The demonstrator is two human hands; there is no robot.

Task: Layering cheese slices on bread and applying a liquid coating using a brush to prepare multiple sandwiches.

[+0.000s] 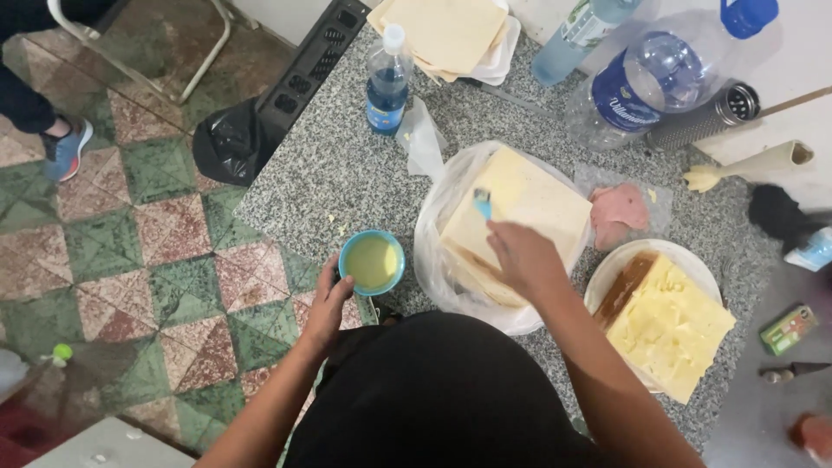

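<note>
Single head view: we look steeply down, close, over our torso onto counter [347, 173] and floor [130, 243].

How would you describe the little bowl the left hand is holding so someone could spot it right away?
Start at the grey speckled stone counter and go to its near edge, left of the plastic-wrapped stack of thin bread sheets. There the left hand grips a small round bowl. It is the only light blue-rimmed dish, filled with pale yellow creamy liquid.

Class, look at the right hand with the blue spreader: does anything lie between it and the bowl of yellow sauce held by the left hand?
Nothing visible does. Between the right hand and the bowl lies only the low plastic bag rim; the left hand grips the bowl's near side.
</note>
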